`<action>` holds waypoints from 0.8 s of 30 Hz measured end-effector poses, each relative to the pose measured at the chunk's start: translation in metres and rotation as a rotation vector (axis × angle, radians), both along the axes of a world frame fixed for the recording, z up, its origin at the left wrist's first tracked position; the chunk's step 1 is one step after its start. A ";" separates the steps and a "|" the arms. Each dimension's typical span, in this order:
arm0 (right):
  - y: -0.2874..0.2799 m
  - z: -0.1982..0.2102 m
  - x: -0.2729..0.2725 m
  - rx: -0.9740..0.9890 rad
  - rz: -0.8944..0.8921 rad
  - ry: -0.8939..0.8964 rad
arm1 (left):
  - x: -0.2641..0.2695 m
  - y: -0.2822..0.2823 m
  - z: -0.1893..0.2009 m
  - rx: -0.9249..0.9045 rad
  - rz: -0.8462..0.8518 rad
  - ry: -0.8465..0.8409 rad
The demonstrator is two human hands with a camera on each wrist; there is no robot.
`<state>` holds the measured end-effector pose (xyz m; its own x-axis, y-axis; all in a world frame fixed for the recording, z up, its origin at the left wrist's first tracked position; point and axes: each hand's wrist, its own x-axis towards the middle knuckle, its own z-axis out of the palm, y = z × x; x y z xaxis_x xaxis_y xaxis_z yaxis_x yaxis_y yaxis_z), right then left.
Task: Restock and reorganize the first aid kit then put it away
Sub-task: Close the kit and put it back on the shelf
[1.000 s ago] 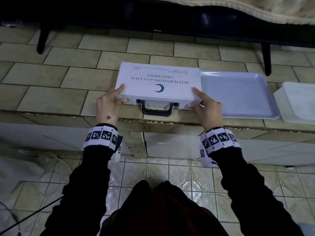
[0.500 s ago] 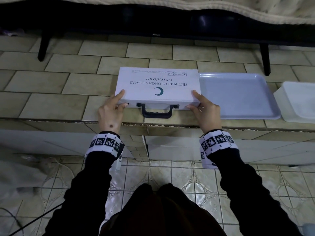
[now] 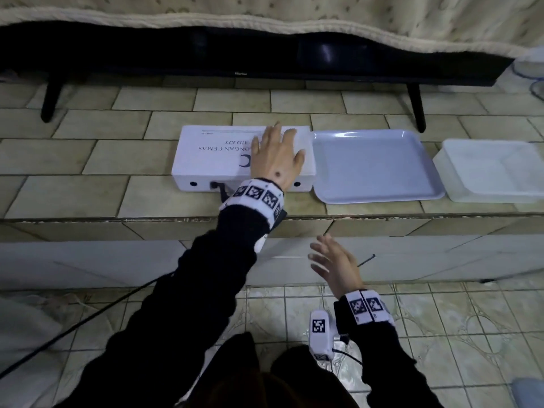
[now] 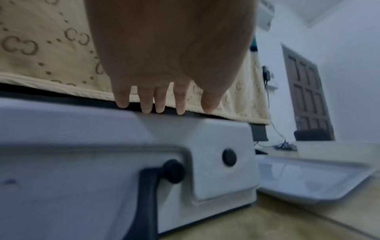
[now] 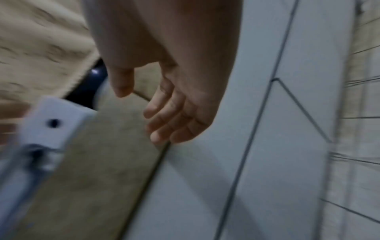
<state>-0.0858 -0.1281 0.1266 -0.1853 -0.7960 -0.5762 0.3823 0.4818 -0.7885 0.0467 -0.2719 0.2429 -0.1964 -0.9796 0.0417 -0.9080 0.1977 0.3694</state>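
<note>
The white first aid kit case (image 3: 212,156) lies closed and flat on the tiled ledge, its black handle (image 3: 221,189) toward me. My left hand (image 3: 276,154) lies palm down with straight, spread fingers on the right half of its lid. The left wrist view shows those fingers (image 4: 164,100) reaching over the lid above the case's front (image 4: 216,162) and the handle's black pivot knob (image 4: 173,170). My right hand (image 3: 332,263) hangs open in the air below the ledge's front edge, touching nothing. In the blurred right wrist view its fingers (image 5: 166,118) are loosely extended, and a corner of the case (image 5: 51,123) shows.
A pale blue empty tray (image 3: 374,166) sits right beside the case, and a white tub (image 3: 491,169) stands further right. A black TV (image 3: 235,60) under a beige cloth (image 3: 294,13) stands on two legs behind. The ledge front (image 3: 382,222) drops to a tiled floor.
My left hand left the case's left front corner and now lies across the right of the lid. My right hand let go of the right corner and dropped below the ledge.
</note>
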 end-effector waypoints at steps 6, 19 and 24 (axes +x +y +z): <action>-0.001 -0.079 -0.049 0.221 -0.186 -0.141 | -0.017 -0.021 -0.020 0.066 0.139 -0.138; -0.035 -0.150 -0.077 0.346 -0.272 -0.314 | -0.019 -0.026 -0.037 -0.029 0.220 -0.194; -0.044 -0.167 -0.081 0.302 -0.264 -0.376 | -0.019 -0.028 -0.040 -0.041 0.233 -0.215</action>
<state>-0.1663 -0.1723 -0.0405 -0.0936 -0.5393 -0.8369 0.7492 0.5155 -0.4160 0.0274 -0.2995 0.2033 0.0246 -0.9976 0.0643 -0.9870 -0.0141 0.1600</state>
